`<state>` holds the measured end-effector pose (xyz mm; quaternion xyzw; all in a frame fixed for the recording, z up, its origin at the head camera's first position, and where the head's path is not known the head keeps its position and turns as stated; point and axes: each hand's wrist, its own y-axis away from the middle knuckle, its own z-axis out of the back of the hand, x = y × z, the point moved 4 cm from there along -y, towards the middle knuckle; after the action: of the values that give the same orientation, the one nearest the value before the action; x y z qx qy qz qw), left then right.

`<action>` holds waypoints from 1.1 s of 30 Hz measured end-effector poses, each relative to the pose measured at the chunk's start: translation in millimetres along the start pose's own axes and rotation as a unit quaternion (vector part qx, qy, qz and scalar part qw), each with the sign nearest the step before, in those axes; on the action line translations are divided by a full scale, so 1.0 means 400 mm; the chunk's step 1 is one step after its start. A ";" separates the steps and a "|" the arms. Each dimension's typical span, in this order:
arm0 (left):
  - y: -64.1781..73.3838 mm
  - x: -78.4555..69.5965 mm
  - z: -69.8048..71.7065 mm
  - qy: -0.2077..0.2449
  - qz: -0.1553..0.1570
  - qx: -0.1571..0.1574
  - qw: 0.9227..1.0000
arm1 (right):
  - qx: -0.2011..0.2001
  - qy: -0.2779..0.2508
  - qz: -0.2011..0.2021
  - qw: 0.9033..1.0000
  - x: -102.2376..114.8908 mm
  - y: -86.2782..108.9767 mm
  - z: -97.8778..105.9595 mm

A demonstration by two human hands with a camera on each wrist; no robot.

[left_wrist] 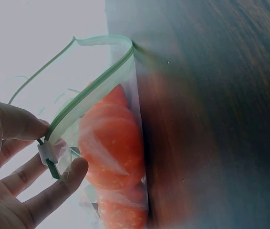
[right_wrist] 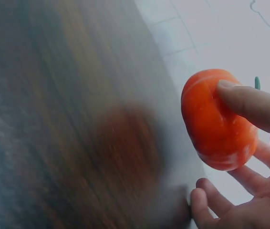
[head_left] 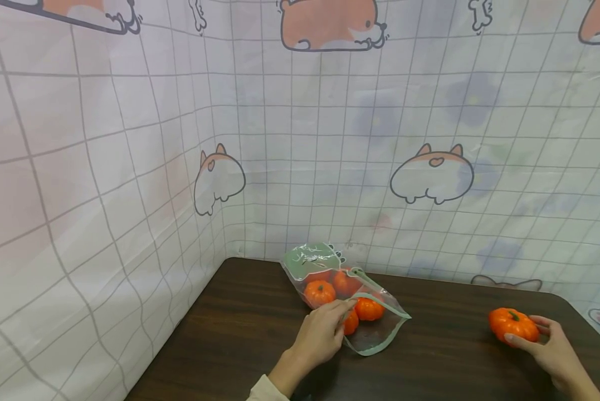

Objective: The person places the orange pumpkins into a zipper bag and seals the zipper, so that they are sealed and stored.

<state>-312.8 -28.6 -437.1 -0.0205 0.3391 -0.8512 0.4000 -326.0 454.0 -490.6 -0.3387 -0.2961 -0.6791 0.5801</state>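
Observation:
A clear zip bag (head_left: 380, 341) with a green rim lies on the dark table, its mouth spread open towards the near right. Several small orange pumpkins (head_left: 320, 293) are inside it. My left hand (head_left: 321, 333) pinches the bag's rim between thumb and fingers, beside a white zip slider (left_wrist: 47, 153) seen in the left wrist view. Far to the right, my right hand (head_left: 555, 352) grips another small orange pumpkin (head_left: 513, 326) with a green stem. The right wrist view shows this pumpkin (right_wrist: 218, 121) raised over the table, thumb on one side and fingers on the other.
The dark wood table (head_left: 440, 356) meets a hanging cloth (head_left: 330, 167) with a grid and cartoon dogs at its back. More of this cloth runs down along the table's left edge. A green dinosaur print (head_left: 312, 262) covers the bag's far end.

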 end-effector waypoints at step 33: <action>-0.001 -0.003 0.001 -0.005 -0.002 -0.002 1.000 | 0.019 0.009 0.171 0.985 0.273 0.084 -0.106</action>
<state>-312.1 -28.0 -436.4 -0.0256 0.3385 -0.8512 0.4002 -308.6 351.0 -427.9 -0.3676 -0.2414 -0.5670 0.6965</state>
